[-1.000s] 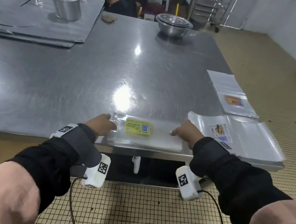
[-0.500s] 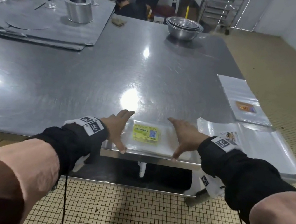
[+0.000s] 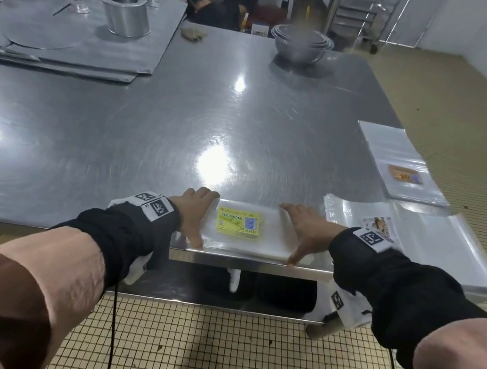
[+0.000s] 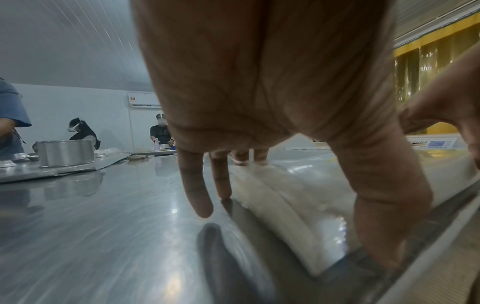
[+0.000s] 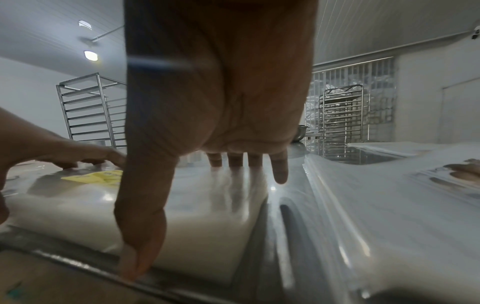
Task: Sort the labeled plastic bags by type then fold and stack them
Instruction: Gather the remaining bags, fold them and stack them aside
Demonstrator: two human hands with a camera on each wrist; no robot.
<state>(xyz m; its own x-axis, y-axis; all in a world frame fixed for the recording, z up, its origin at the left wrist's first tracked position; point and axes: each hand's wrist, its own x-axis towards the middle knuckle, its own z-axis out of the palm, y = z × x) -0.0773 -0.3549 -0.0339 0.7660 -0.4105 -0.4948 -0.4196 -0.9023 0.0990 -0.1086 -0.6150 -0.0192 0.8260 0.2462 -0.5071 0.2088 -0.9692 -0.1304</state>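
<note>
Folded bag stack [image 3: 240,235] with yellow label [image 3: 239,222] sits lower centre of the head view, at the near edge of the steel table [image 3: 149,124]. Left hand [image 3: 191,214] and right hand [image 3: 308,233] flat, fingers straight, bracketing its left and right ends, thumbs at the table edge. Unfolded bags [image 3: 417,244] lie right of it, another stack [image 3: 398,164] further back.

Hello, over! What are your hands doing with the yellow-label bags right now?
Left hand and right hand open, flat against the folded yellow-label bag stack's two ends. Stack at table front edge. Nothing blocking.
</note>
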